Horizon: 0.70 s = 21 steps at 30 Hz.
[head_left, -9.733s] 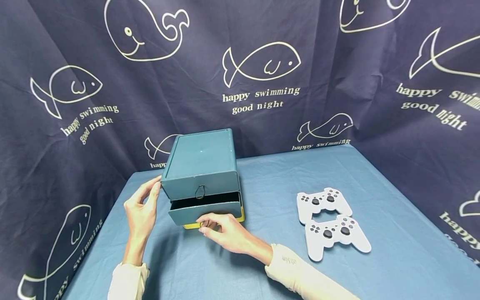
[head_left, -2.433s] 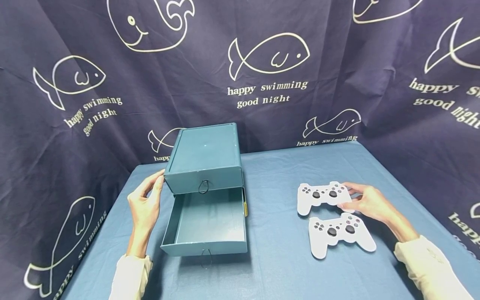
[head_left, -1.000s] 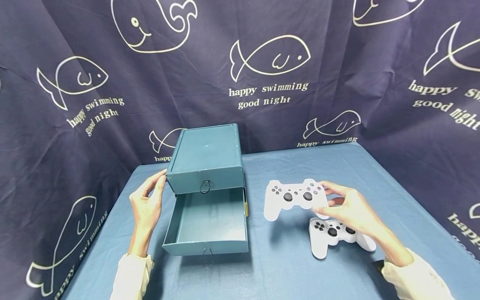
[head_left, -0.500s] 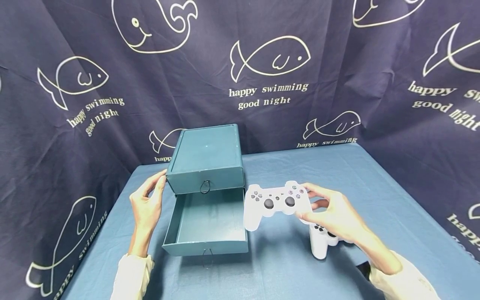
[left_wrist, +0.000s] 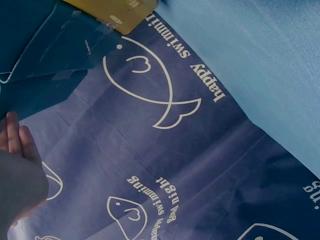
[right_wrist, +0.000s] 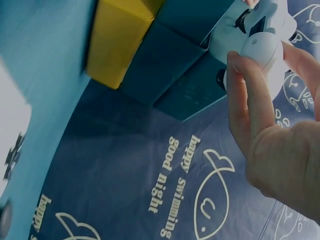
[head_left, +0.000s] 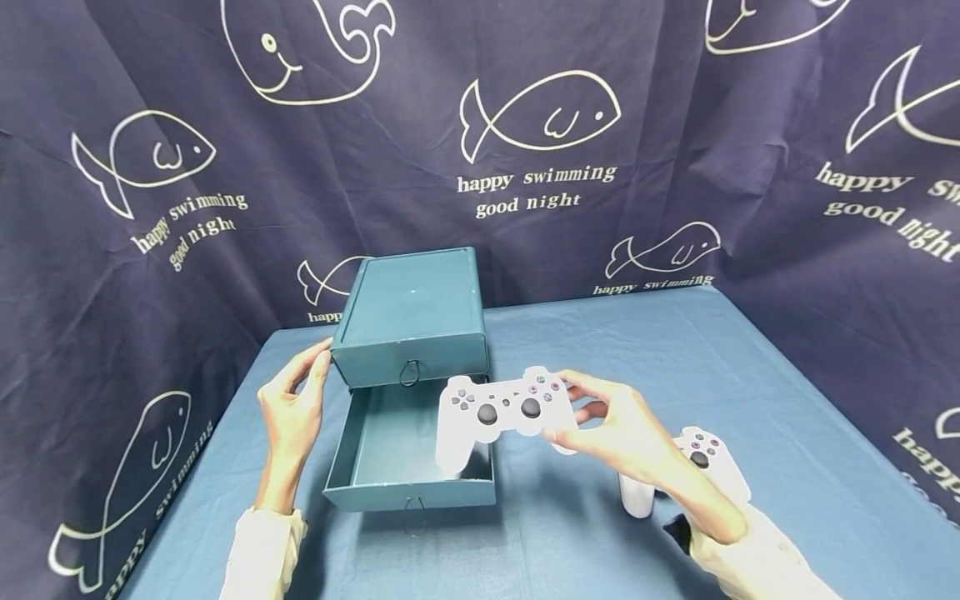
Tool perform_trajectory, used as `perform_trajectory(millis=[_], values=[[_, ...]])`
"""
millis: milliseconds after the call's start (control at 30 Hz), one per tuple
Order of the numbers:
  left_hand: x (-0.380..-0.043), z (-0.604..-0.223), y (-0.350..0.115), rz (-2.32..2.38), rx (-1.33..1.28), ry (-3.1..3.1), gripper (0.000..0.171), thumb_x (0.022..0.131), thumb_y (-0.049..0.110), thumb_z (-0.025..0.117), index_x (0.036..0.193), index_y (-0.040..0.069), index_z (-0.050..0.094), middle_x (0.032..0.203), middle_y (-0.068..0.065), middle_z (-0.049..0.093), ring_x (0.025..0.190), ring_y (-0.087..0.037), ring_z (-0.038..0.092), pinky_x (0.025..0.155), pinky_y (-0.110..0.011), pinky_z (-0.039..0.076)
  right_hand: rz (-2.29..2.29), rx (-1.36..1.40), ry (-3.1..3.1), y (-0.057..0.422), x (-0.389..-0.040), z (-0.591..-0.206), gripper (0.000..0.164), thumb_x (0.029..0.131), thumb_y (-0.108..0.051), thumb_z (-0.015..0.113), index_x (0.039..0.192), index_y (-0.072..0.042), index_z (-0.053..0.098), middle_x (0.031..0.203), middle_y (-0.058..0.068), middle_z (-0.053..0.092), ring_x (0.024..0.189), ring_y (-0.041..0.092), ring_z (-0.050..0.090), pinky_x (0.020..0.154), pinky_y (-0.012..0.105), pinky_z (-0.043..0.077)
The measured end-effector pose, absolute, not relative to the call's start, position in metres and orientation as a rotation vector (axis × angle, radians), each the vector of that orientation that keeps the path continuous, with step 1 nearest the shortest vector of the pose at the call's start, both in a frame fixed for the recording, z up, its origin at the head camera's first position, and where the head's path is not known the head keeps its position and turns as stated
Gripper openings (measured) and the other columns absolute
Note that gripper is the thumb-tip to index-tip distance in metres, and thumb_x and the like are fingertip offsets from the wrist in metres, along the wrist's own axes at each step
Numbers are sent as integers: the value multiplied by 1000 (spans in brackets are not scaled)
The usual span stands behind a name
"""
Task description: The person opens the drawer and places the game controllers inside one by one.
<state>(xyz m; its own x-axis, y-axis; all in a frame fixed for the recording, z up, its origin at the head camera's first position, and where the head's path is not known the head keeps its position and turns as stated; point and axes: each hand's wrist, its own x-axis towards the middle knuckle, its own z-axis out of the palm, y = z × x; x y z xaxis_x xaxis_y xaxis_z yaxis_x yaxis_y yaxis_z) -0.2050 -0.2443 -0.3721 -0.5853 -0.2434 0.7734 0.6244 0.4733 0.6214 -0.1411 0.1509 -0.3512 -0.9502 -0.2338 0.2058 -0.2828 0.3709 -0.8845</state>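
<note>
**My right hand [head_left: 626, 425] clamps a white controller [head_left: 506, 408] over the pulled-out drawer [head_left: 375, 498]**

My thumb lies on the controller's front and my fingers go behind it, pinching its right end. Its left end is over the drawer and hides part of the drawer's right side; how high it hangs above the drawer floor I cannot tell. My own wrist covers the middle of a second controller [head_left: 723, 475] on the blue cloth [head_left: 570, 550], so only its two ends show. My right wrist view crops both controllers.

My left hand [head_left: 292, 412] touches the left front corner of the teal cabinet [head_left: 411, 296], fingers extended rather than wrapped round it. In my left wrist view that hand is cut off and its thumb is hidden. A yellow part [right_wrist: 117, 40] at the cabinet's base is cropped in both wrist views.

I count two controllers, one cabinet, two drawers, the upper drawer [head_left: 375, 362] pushed in, and two pale sleeves [head_left: 262, 554].
</note>
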Motion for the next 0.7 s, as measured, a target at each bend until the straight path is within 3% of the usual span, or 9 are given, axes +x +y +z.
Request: perform_trajectory(millis=[400, 700], values=[[-208, -376, -249, -1243, -293, -1862, 25, 95, -10, 68, 118, -6, 75, 111, -23, 74, 96, 5, 67, 90, -16, 48, 1652, 608, -2548, 121, -150, -348, 66, 77, -18, 90, 137, -4, 65, 109, 9, 70, 81, 17, 71, 65, 30, 56], [-208, -376, -249, -1248, -297, -1858, 24, 95, -9, 68, 118, -6, 75, 111, -22, 74, 96, 5, 67, 89, -15, 48, 1603, 680, -2587, 101, -155, -348, 56, 78, -19, 86, 132, -11, 69, 105, 7, 71, 80, 16, 70, 65, 33, 56]])
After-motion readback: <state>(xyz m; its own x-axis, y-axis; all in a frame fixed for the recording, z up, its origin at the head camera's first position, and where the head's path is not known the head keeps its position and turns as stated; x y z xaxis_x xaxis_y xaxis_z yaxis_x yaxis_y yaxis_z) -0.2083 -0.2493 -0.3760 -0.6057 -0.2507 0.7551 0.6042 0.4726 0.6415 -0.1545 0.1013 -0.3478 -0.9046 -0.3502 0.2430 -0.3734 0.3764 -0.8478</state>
